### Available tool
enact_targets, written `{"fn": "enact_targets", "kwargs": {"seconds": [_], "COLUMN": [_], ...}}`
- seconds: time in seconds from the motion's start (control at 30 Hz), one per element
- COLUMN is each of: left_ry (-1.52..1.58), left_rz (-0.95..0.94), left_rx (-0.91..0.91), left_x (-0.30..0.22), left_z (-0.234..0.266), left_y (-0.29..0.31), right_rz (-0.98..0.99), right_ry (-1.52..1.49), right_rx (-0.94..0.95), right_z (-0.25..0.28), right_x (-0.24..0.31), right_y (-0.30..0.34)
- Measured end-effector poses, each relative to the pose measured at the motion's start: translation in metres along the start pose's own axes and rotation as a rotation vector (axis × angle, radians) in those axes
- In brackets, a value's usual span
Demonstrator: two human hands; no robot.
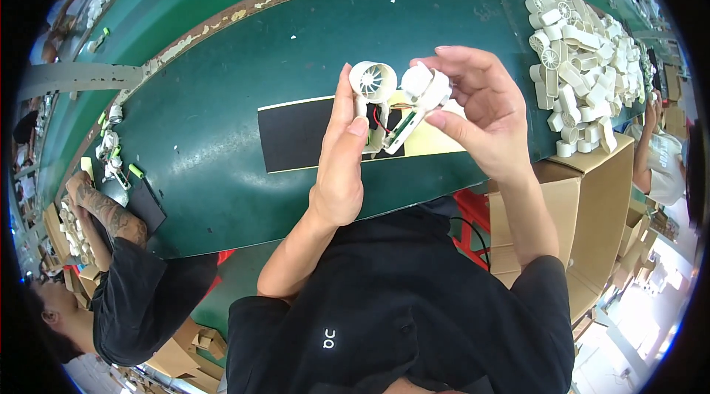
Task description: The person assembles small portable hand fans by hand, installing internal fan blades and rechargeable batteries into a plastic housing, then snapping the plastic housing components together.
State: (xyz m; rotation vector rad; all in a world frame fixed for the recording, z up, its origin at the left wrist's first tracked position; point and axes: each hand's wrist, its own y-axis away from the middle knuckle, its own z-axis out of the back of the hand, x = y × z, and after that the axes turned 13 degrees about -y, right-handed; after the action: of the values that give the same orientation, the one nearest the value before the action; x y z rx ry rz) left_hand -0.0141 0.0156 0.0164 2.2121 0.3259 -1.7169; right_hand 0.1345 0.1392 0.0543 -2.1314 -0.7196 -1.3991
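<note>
Both hands are raised over the middle of the green table, each on one part of a small white handheld fan that is opened up. My left hand (339, 172) grips the fan casing (373, 82), whose round end with a spoked grille points up. Between thumb and fingers of my right hand (492, 117) is the other fan part (427, 88), with a round white head and a strip like a green circuit board along its tilted handle. Thin red and dark wires (380, 120) run between the two parts, which nearly meet at the bottom.
Under my hands lie a black mat (296, 135) and a pale yellow sheet (436, 140). A large heap of white fan casings (580, 61) covers the table's right end, above an open cardboard box (551, 209). At left, a co-worker's tattooed arm (111, 211) reaches among parts.
</note>
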Motion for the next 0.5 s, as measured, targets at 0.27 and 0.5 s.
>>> {"fn": "enact_targets", "kwargs": {"seconds": [0.27,0.5], "left_ry": [-0.041,-0.074], "left_rz": [-0.039,-0.056], "left_rx": [0.109,0.036], "left_x": [-0.004,0.006], "left_z": [0.002,-0.002], "left_y": [0.000,-0.004], "right_rz": [0.000,0.059], "right_ry": [0.147,0.388], "right_rx": [0.095,0.088], "right_z": [-0.007,-0.014], "right_x": [0.001,-0.004], "right_y": [-0.005,-0.008]}}
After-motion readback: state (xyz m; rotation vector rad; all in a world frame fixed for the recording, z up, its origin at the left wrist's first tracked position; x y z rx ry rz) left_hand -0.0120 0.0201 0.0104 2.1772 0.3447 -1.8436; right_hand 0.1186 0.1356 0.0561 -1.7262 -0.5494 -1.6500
